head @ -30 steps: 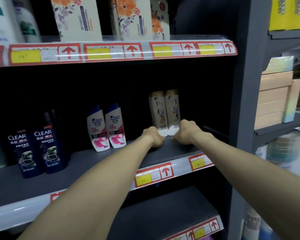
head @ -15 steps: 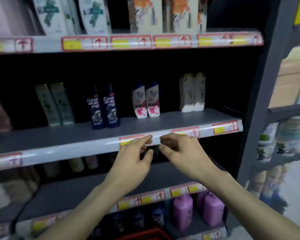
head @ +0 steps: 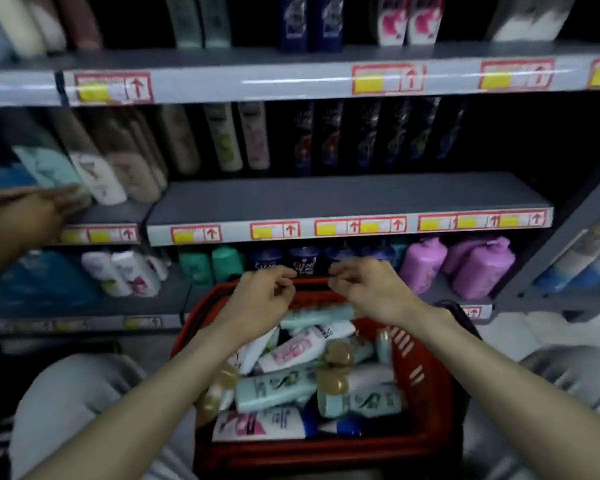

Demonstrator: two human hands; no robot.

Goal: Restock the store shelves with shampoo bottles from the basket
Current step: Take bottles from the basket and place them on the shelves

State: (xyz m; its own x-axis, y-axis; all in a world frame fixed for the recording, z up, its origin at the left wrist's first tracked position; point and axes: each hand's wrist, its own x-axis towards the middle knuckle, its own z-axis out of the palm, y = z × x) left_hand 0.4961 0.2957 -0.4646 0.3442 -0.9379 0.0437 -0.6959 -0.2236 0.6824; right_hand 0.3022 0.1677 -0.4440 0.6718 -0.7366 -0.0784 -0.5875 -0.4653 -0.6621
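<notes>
The shelving unit (head: 343, 199) fills the upper part of the head view. It has three grey boards in tiers. Each front edge carries red-and-yellow price labels (head: 274, 230).

The middle board holds a row of dark and pale bottles (head: 222, 140) standing upright at its back. The lower board holds teal, dark blue and pink bottles (head: 423, 265). The print on most of them is blurred.

The red basket (head: 420, 372) stands in front of the lower board, between the person's two grey-clad knees (head: 70, 393). The shampoo bottles (head: 274, 389) are inside the basket. They lie on their sides in a loose pile, touching and overlapping one another. Colours include pale teal, white with pink, and white with blue.

The left grip (head: 257, 303) hovers above the far end of the basket. Its fingers are loosely curled and hold nothing. The right grip (head: 371, 289) hovers just beside it at the same height, fingers likewise loosely curled and holding nothing. The two are near each other but apart.

A further hand (head: 28, 209), blurred, shows at the left edge by the middle board.
</notes>
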